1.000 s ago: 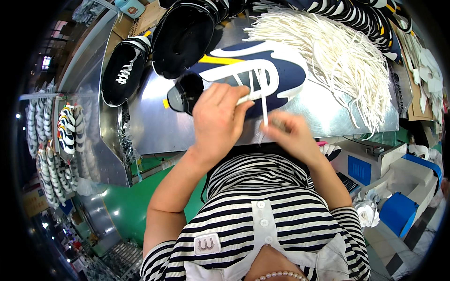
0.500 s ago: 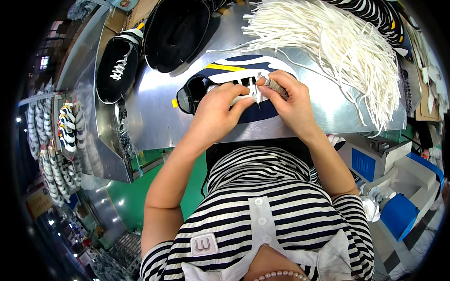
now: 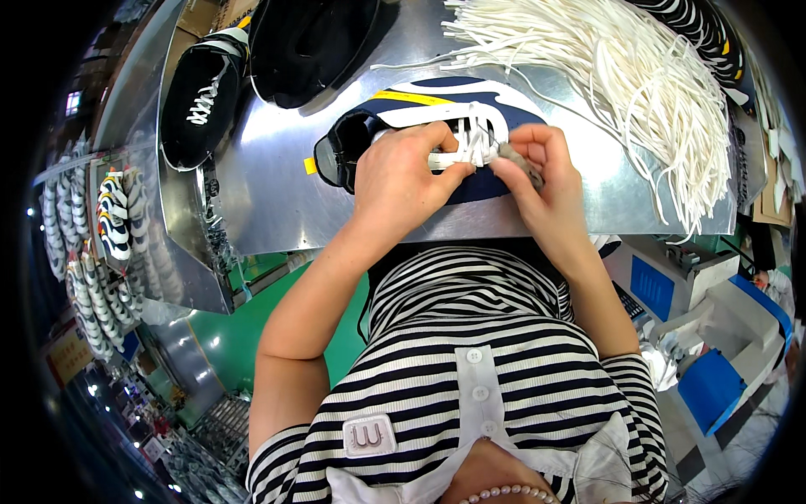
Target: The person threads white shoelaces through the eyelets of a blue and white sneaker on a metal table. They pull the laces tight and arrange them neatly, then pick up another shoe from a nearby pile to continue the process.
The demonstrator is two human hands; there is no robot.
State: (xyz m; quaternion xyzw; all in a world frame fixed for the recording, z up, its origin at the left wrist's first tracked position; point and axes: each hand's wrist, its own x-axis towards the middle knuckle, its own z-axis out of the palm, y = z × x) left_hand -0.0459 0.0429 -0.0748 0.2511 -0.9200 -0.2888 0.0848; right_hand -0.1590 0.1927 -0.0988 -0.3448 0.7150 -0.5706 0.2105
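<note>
A navy and white shoe upper (image 3: 437, 109) with a yellow stripe lies sideways on the metal table, its dark collar pointing left. White shoelace (image 3: 477, 134) crosses its throat in several rows. My left hand (image 3: 403, 172) is closed on the upper, thumb and forefinger gripping beside the lacing. At the toe end of the lacing, my right hand (image 3: 547, 172) pinches the white shoelace between thumb and wrapped forefinger. A greyish-brown finger wrap (image 3: 522, 165) covers that forefinger. The lace's end is hidden by my fingers.
A large pile of loose white laces (image 3: 613, 84) spreads over the right of the metal table (image 3: 277, 197). A laced black shoe (image 3: 197, 105) and a big black piece (image 3: 311, 50) lie at the left. Striped uppers (image 3: 705, 38) are stacked far right.
My right hand has moved right, away from my left, and its fingers have opened out somewhat. More lace now shows across the throat. The whole view has shifted slightly.
</note>
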